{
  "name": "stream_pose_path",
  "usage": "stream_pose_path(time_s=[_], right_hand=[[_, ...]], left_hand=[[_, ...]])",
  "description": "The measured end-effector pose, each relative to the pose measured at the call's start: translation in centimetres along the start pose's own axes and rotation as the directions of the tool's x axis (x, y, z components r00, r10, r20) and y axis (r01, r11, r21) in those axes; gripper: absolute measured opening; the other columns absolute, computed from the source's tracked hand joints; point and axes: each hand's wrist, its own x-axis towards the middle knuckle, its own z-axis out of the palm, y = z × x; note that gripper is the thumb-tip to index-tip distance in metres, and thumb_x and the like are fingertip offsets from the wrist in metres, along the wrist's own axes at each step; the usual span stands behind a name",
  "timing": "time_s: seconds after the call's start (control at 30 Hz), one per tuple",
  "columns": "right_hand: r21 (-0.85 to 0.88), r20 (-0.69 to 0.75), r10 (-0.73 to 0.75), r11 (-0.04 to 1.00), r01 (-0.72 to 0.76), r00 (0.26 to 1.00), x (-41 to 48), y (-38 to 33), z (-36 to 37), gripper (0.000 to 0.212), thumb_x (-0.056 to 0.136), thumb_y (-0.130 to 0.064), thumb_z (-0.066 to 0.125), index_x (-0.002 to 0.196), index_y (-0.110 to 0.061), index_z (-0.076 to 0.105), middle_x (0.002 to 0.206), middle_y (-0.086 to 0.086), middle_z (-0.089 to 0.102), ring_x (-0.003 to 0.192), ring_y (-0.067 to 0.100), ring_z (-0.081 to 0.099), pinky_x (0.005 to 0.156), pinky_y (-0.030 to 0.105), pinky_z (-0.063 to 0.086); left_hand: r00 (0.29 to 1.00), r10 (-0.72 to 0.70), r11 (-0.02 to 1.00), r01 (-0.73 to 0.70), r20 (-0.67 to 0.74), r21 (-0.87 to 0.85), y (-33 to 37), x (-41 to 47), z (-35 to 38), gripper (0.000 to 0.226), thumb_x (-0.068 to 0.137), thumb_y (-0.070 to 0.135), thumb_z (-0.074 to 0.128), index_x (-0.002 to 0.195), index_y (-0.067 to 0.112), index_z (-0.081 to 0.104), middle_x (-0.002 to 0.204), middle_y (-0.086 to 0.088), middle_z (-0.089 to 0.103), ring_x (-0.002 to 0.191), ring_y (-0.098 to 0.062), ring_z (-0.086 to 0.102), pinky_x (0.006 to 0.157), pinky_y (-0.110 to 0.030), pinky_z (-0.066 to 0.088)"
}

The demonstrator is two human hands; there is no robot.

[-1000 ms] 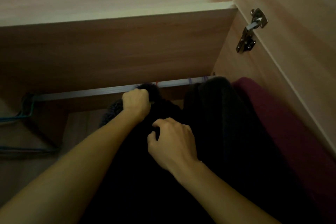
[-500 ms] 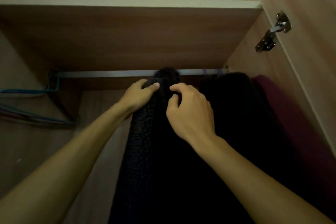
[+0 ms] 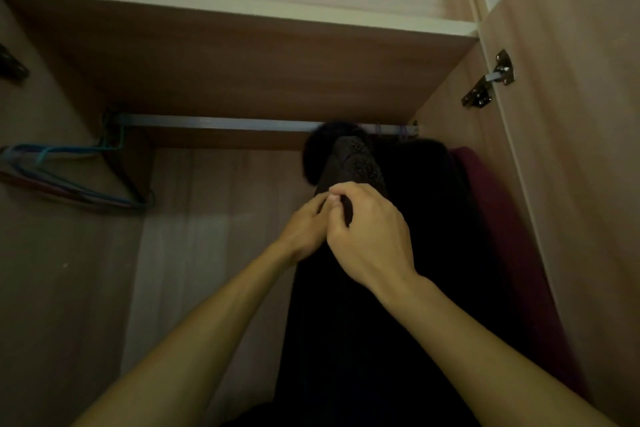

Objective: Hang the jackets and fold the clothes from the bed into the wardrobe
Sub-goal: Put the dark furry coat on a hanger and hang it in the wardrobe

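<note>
A black jacket (image 3: 349, 163) with a fleecy lining and a furry collar hangs from the metal rail (image 3: 214, 122) inside the wardrobe. My left hand (image 3: 304, 227) and my right hand (image 3: 369, 236) meet at its front just below the collar, both pinching the fabric edges together. To its right hang another dark jacket (image 3: 433, 204) and a maroon garment (image 3: 491, 218), pressed against the wardrobe's right wall. The hangers under the jackets are hidden.
Several empty blue wire hangers (image 3: 62, 170) hang at the rail's left end. The open wardrobe door (image 3: 575, 149) with its metal hinge (image 3: 488, 80) stands on the right. A shelf board (image 3: 242, 21) lies above the rail.
Both hands have come down from the collar near the rail and closed together on the jacket's front. The view has shifted left, showing more of the rail.
</note>
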Motion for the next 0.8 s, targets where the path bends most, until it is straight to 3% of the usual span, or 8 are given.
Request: stream_pose_path(time_s=[0.17,0.27,0.37,0.5,0.7,0.8], right_hand=[[0.046,0.116,-0.005,0.999,0.000,0.993,-2.6,-0.7,-2.0,0.031,0.092,-0.029,0.047,0.120,-0.022,0.060,0.121,-0.001,0.061,0.105,0.017,0.058,0.091,0.037,0.046],[0.082,0.184,-0.012,0.997,-0.003,0.983,-5.0,-1.2,-3.5,0.034,0.093,-0.029,0.047,0.125,-0.021,0.057,0.126,-0.001,0.058,0.109,0.016,0.057,0.093,0.036,0.046],[0.140,0.230,0.008,0.989,-0.041,0.973,-8.0,-1.6,-5.1,0.035,0.094,-0.031,0.046,0.126,-0.022,0.057,0.128,-0.002,0.057,0.111,0.015,0.056,0.095,0.033,0.045],[0.184,0.316,0.031,0.978,-0.094,0.948,-12.2,-1.9,-7.0,0.035,0.096,-0.031,0.045,0.127,-0.020,0.057,0.129,0.000,0.057,0.114,0.015,0.055,0.096,0.029,0.044],[0.187,0.425,0.091,0.964,-0.186,0.901,-18.6,-1.7,-10.8,0.036,0.098,-0.032,0.043,0.129,-0.022,0.055,0.131,-0.003,0.056,0.118,0.011,0.052,0.094,0.019,0.036],[0.178,0.454,0.102,0.963,-0.202,0.885,-22.0,-2.0,-13.0,0.035,0.098,-0.032,0.044,0.129,-0.022,0.056,0.130,-0.005,0.057,0.118,0.009,0.052,0.095,0.018,0.038]], left_hand=[[0.996,-0.057,0.998,0.057,-0.074,0.007,1.8,-5.2,-1.2,0.036,0.101,0.042,0.032,0.125,0.026,0.055,0.120,0.006,0.059,0.112,-0.009,0.055,0.095,-0.027,0.043],[0.991,-0.093,0.984,0.106,-0.099,0.140,3.6,-9.2,-1.8,0.039,0.099,0.047,0.032,0.124,0.028,0.055,0.118,0.011,0.060,0.110,-0.008,0.056,0.098,-0.031,0.044],[0.988,-0.036,0.930,0.088,-0.151,0.358,5.6,-14.4,-1.0,0.040,0.102,0.037,0.032,0.133,0.021,0.051,0.126,0.005,0.058,0.115,-0.010,0.053,0.096,-0.025,0.040],[0.994,-0.069,0.845,0.105,-0.088,0.524,7.4,-21.1,-0.1,0.043,0.101,0.040,0.035,0.136,0.020,0.049,0.134,-0.001,0.055,0.122,-0.016,0.051,0.101,-0.029,0.039],[0.978,-0.204,0.843,0.202,-0.053,0.498,10.8,-31.1,0.8,0.053,0.096,0.051,0.033,0.137,0.020,0.047,0.135,0.000,0.054,0.122,-0.013,0.048,0.094,-0.019,0.033],[0.972,-0.232,0.852,0.220,-0.035,0.476,12.0,-35.7,1.4,0.060,0.093,0.057,0.030,0.140,0.021,0.043,0.138,0.002,0.051,0.126,-0.013,0.045,0.102,-0.028,0.037]])
